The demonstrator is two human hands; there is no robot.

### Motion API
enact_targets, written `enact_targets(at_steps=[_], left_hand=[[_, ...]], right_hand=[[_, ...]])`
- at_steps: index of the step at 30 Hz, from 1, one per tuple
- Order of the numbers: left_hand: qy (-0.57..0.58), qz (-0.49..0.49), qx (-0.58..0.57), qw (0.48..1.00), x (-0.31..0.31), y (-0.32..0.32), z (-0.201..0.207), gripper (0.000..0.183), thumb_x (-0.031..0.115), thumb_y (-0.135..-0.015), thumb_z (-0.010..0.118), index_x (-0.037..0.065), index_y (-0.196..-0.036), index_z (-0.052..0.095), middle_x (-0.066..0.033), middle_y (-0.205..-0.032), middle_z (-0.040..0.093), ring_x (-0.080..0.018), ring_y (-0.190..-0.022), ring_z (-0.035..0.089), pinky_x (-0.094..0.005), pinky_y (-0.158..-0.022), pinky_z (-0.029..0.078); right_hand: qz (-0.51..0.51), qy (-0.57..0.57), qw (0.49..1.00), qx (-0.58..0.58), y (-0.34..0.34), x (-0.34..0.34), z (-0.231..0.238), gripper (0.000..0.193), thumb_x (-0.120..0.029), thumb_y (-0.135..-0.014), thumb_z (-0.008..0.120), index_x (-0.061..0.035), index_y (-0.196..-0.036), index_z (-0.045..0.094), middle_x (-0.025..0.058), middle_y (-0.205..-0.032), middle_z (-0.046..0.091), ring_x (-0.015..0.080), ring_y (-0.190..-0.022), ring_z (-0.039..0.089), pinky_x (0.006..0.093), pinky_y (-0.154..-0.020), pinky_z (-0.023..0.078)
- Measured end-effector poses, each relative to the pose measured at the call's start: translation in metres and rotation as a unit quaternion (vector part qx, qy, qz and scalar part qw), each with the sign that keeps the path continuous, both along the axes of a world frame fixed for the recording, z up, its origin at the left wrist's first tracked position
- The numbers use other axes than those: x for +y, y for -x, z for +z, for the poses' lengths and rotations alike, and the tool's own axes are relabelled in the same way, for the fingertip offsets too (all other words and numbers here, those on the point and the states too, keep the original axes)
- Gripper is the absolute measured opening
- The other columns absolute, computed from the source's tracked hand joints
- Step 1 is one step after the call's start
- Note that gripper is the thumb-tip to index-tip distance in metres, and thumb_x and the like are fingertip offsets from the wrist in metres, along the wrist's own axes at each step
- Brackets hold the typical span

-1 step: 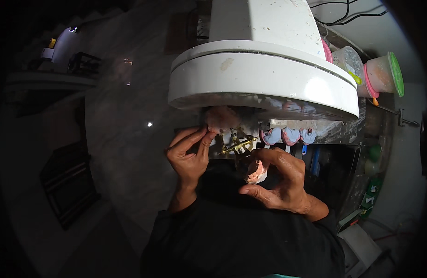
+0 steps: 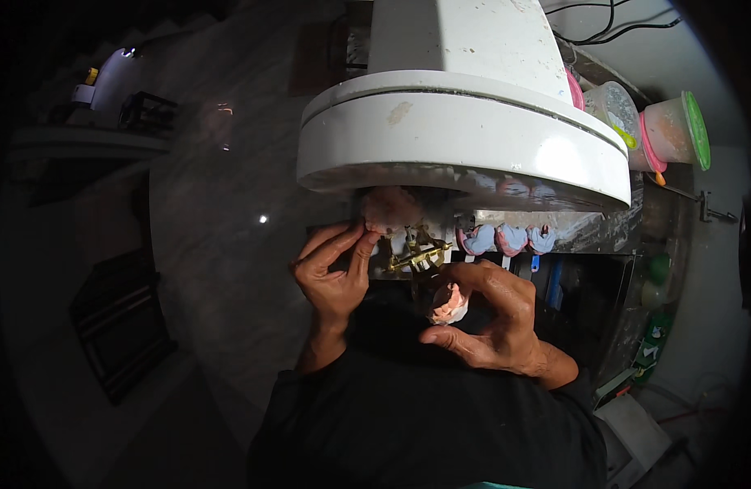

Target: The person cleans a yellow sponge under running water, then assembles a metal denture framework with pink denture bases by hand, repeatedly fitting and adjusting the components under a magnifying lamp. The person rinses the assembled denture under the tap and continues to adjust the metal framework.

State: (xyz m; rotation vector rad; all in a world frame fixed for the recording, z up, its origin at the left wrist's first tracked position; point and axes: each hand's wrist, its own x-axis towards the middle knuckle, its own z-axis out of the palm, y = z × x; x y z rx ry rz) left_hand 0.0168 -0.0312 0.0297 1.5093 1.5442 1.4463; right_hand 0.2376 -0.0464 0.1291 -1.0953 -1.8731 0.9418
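My left hand [image 2: 333, 273] pinches the edge of a pale pink plaster dental cast [image 2: 389, 209] between thumb and fingertips, in the shade of a white housing. My right hand [image 2: 502, 314] curls around a second dental cast [image 2: 449, 304], its pinkish tooth row lit and facing left. Part of that cast is hidden by the fingers; the thumb's tip lies just below it. Between the hands sits a brass-coloured dental articulator [image 2: 420, 257]. Three impression trays [image 2: 512, 239] filled with lilac-blue and pink material stand in a row to its right, handles toward me.
The big white housing [image 2: 465, 134] overhangs the worktop [image 2: 591, 231] just beyond my hands. Plastic tubs [image 2: 669, 134] with pink and green lids stand at the far right. Black cables [image 2: 616, 33] run along the wall. Left of me spreads a dark marbled floor [image 2: 229, 269].
My right hand and its cast have shifted very slightly left. Otherwise both hands keep the same hold.
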Motion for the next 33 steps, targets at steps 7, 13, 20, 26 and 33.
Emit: enact_targets(at_steps=[7, 13, 20, 26, 33], left_hand=[[0.016, -0.008, 0.021, 1.0, 0.006, 0.003, 0.007, 0.024, 0.006, -0.078, 0.091, 0.001, -0.099, 0.081, -0.0083, -0.092, 0.078, -0.0127, -0.076, 0.067, -0.0253, -0.065, 0.047], [0.051, -0.009, -0.073, 0.996, 0.008, 0.005, 0.004, 0.02, 0.0, -0.078, 0.09, -0.001, -0.095, 0.08, -0.0083, -0.09, 0.077, -0.008, -0.075, 0.065, -0.0217, -0.062, 0.044], [0.062, -0.026, -0.108, 0.992, 0.013, 0.011, -0.002, 0.019, -0.002, -0.078, 0.09, -0.003, -0.095, 0.08, -0.0136, -0.092, 0.078, -0.0163, -0.084, 0.075, -0.0273, -0.076, 0.058], [0.053, -0.037, -0.19, 0.98, 0.015, 0.009, -0.012, 0.021, -0.004, -0.078, 0.089, -0.001, -0.097, 0.08, -0.0108, -0.092, 0.078, -0.0119, -0.083, 0.073, -0.0256, -0.074, 0.056], [0.071, -0.036, -0.097, 0.992, 0.014, 0.013, -0.006, 0.026, 0.003, -0.076, 0.092, 0.004, -0.099, 0.081, -0.0037, -0.086, 0.077, -0.0031, -0.067, 0.057, -0.0225, -0.057, 0.039]], right_hand=[[-0.012, 0.026, 0.999, 0.041, 0.01, 0.0, 0.001, 0.059, -0.029, -0.07, 0.098, 0.0058, -0.11, 0.072, 0.013, -0.089, 0.073, 0.02, -0.075, 0.07, 0.03, -0.065, 0.056], [-0.002, 0.061, 0.997, 0.038, 0.014, 0.0, 0.004, 0.058, -0.03, -0.07, 0.098, 0.0058, -0.107, 0.072, 0.0135, -0.086, 0.072, 0.0202, -0.074, 0.07, 0.0301, -0.065, 0.056], [0.011, 0.074, 0.995, 0.061, 0.031, -0.003, 0.0, 0.057, -0.034, -0.072, 0.097, 0.0051, -0.105, 0.072, 0.0143, -0.086, 0.072, 0.0216, -0.075, 0.072, 0.0316, -0.064, 0.057], [0.021, 0.05, 0.997, 0.051, 0.037, 0.002, 0.002, 0.052, -0.031, -0.076, 0.095, 0.0041, -0.108, 0.072, 0.0136, -0.088, 0.072, 0.0224, -0.077, 0.073, 0.0328, -0.064, 0.058], [0.024, 0.033, 0.998, 0.042, 0.032, 0.003, 0.002, 0.048, -0.028, -0.078, 0.09, 0.0032, -0.109, 0.072, 0.0115, -0.087, 0.069, 0.0228, -0.074, 0.07, 0.0333, -0.062, 0.058]])
